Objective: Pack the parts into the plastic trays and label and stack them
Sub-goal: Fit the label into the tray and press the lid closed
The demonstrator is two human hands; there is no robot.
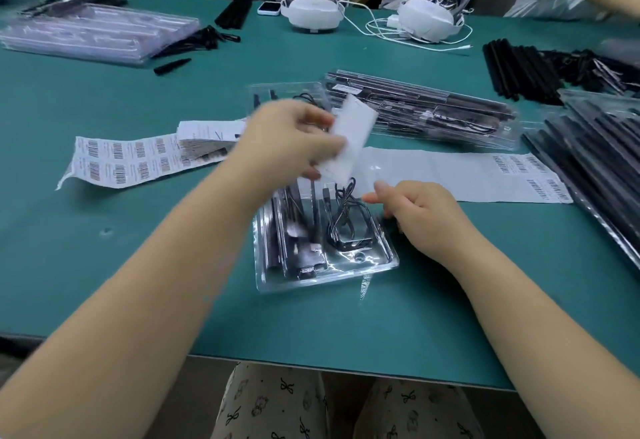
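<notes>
That white label strip (349,141) pinched in the left hand (294,141) looks super light and floppy, probably sticky on one side, so I'd hold it by an edge and keep it from curling onto itself. It's hanging right above the packed clear tray (325,231) on the green worktop (138,265); the tray seems thin and flexy, better gripped at the rim. Right hand (419,217) hovers loosely curled beside it, holding nothing, with barcode sheets (131,158) off to the left.

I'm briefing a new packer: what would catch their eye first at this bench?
Dead centre, the left hand holds a blurred white slip above a clear plastic tray packed with black parts and a coiled cable. Barcode label sheets lie to its left, and a filled tray sits behind.
</notes>
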